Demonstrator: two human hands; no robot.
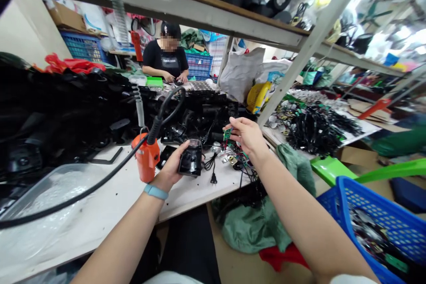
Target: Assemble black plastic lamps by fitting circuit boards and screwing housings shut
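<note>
My left hand (171,164), with a light blue band at the wrist, is closed around a glossy black plastic housing (191,159) above the white table. Between the fingertips of my right hand (244,135) is a small green circuit board (227,133), with a red wire hanging below it. A black cord with a two-pin plug (213,178) lies on the table just right of the housing. Under my right hand sits a tangle of wires and small electronic parts (233,159). An orange power screwdriver (146,157) hangs from a coiled cord beside my left hand.
Black plastic parts (76,115) are heaped along the table's back and left. A clear plastic tray (49,204) and a black hex key (108,157) lie at left. At right stand a blue basket (382,217) and a slanted metal post (309,53). A person (166,55) works opposite.
</note>
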